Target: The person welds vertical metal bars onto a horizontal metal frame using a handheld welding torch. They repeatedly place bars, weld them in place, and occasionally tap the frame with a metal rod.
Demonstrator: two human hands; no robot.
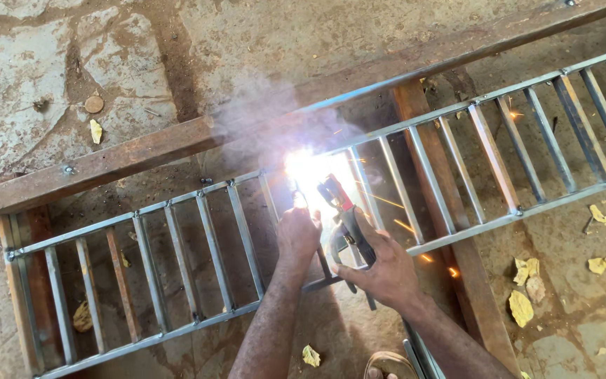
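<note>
Work: an arc burns just above centre of the frame, where an upright bar meets the top rail of a long steel grille.
Right hand: wrapped round the red-tipped holder, gripping it; the tip aims up and left into the glare.
Left hand: knuckles curled close under the arc; whether it grips a bar, steadies the rod or only rests there I cannot tell, since glare hides the fingers.
Grille place: it lies flat across the middle of the frame, resting on rusty beams set on the stone floor.
Grille axis: long axis runs from lower left to upper right; its left end closes near the lower left corner, the right end runs out of the frame at upper right.
Bars: short uprights cross between the two rails, leaning slightly to the right as seen here.
Doing it well: I judge a steady, short arc held on the joint matters most, with the rod tilted so both bar and rail fuse.
Care: sparks fly to the lower right, near bare skin and dry leaves.
Support: bracing the right wrist on the lower rail would likely keep the tip from wandering.
</note>
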